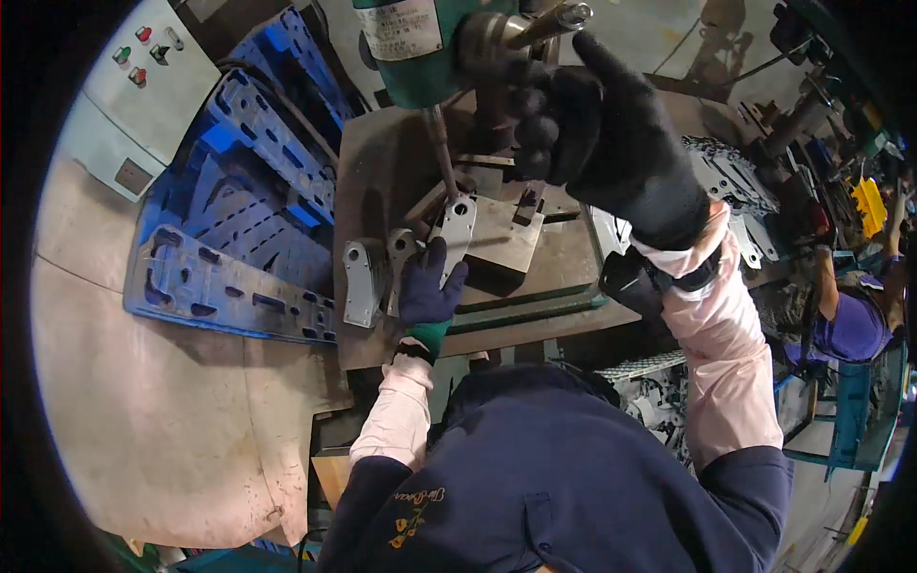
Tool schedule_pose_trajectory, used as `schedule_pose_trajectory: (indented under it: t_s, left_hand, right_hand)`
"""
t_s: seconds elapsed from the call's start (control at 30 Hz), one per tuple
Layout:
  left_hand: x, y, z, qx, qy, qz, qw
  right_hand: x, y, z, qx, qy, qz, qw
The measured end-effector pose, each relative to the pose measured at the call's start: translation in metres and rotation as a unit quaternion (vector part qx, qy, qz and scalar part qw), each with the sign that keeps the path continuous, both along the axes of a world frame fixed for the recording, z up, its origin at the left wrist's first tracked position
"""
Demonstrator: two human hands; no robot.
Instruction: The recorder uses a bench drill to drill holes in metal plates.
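In a dark blue glove, my left hand [430,288] pinches the near end of a flat, light grey metal plate [459,224] with a hole at its far end. The plate lies at a metal block fixture [506,246], with the drill bit [441,148] of a green drill press [406,57] coming down to its holed end. My right hand [607,138], in a black glove, is raised beside the press hub, fingers curled and thumb stretched toward a metal lever [554,24]. Whatever those fingers hold is hidden.
Similar metal parts [364,284] stand left of my left hand; more plates [731,181] are heaped at right. Blue plastic pallets [229,277] and a control box with buttons [143,86] stand to the left. Another person in purple [850,320] works at far right.
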State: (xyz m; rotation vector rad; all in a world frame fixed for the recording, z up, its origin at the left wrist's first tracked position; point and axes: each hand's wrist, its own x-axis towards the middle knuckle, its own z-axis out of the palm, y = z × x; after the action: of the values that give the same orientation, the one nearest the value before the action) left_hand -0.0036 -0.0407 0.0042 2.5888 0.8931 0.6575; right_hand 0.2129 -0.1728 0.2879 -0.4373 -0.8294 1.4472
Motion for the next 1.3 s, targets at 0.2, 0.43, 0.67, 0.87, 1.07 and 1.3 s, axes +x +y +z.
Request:
schedule_pose_trajectory:
  t_s: [0.2, 0.43, 0.67, 0.87, 1.07, 1.3]
  left_hand:
    - [0.012, 0.022, -0.029, 0.044, -0.003, 0.058, 0.997]
    - [0.013, 0.033, -0.032, 0.083, -0.022, 0.04, 0.995]
    - [0.013, 0.029, -0.025, 0.096, 0.002, 0.049, 0.994]
    - [0.011, 0.029, -0.027, 0.086, -0.008, 0.056, 0.995]
    - [0.014, 0.031, -0.027, 0.147, -0.001, 0.064, 0.987]
    - [0.013, 0.025, -0.017, 0.093, 0.048, 0.07, 0.992]
  right_hand:
    - [-0.024, 0.0, 0.043, -0.061, 0.104, -0.051, 0.991]
    - [-0.024, 0.014, 0.028, 0.061, 0.111, -0.063, 0.99]
    - [-0.015, 0.027, 0.03, 0.003, 0.205, 0.077, 0.976]
    - [-0.034, 0.015, -0.019, 0.03, 0.033, -0.043, 0.998]
    - [-0.029, 0.009, -0.078, -0.041, 0.046, -0.04, 0.997]
    - [-0.034, 0.027, -0.105, -0.158, -0.255, -0.269, 0.915]
